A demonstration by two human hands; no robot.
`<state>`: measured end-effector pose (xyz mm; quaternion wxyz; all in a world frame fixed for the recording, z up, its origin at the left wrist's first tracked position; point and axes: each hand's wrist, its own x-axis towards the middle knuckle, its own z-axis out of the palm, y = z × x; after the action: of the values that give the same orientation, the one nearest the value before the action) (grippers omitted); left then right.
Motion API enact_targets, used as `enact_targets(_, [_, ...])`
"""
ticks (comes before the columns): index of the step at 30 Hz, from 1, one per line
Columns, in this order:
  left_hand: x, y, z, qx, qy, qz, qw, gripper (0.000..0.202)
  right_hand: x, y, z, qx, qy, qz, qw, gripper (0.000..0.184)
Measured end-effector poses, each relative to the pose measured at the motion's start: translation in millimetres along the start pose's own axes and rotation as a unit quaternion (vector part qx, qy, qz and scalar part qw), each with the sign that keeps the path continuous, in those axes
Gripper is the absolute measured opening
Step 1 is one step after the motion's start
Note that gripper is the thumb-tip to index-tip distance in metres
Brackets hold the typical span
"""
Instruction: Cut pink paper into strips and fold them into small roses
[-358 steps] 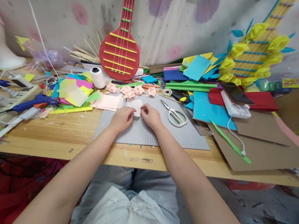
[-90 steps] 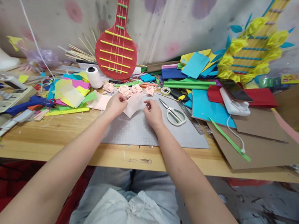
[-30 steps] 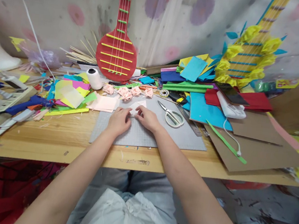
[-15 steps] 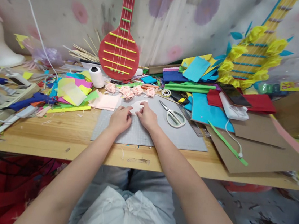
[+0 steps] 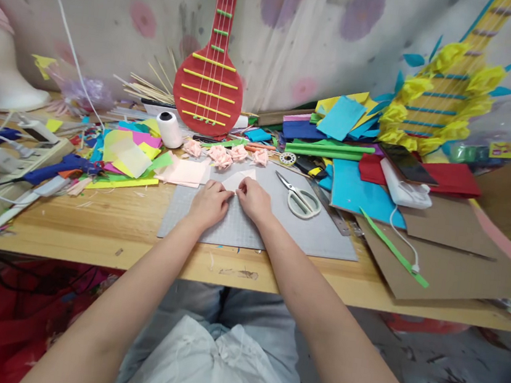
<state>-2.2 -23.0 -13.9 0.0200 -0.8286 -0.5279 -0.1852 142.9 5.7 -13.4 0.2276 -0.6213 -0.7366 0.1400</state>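
A pale pink sheet of paper (image 5: pixel 241 178) lies on the grey cutting mat (image 5: pixel 310 238), its near edge under my fingers. My left hand (image 5: pixel 210 205) is closed at that edge, thumb and fingertips pinching the paper. Close beside it, my right hand (image 5: pixel 254 200) pinches the same edge, the fingertips of both hands almost meeting. Several pink paper flowers (image 5: pixel 221 155) sit just beyond the paper. To the left is a stack of pale pink paper squares (image 5: pixel 182 171). White-handled scissors (image 5: pixel 303 202) rest on the mat to the right, blades pointing away.
A red paper lute (image 5: pixel 208 95) leans at the back, beside a white thread spool (image 5: pixel 168 130). Coloured paper scraps (image 5: pixel 125 152) and a blue glue gun (image 5: pixel 60 169) lie left. On the right are brown cardboard (image 5: pixel 443 258), a phone (image 5: pixel 407 163) and a yellow paper instrument (image 5: pixel 436 105).
Both hands have shifted slightly toward me on the paper, and their fingertips have come closer together. More of the sheet shows beyond the fingers. The camera view has swung a little left.
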Motion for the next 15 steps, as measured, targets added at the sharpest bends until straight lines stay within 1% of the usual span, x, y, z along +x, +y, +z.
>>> enact_targets(10, [0.2,-0.6,-0.1,0.001,0.0,0.005,1.0,0.034,0.3,-1.3,0.9,-0.046,-0.011,-0.005,0.999,0.015])
enact_targets(15, [-0.2,-0.4,1.6,-0.021,0.001,-0.014,1.0,0.035,-1.0,-4.8,0.1,-0.088,-0.022,-0.005,0.996,0.018])
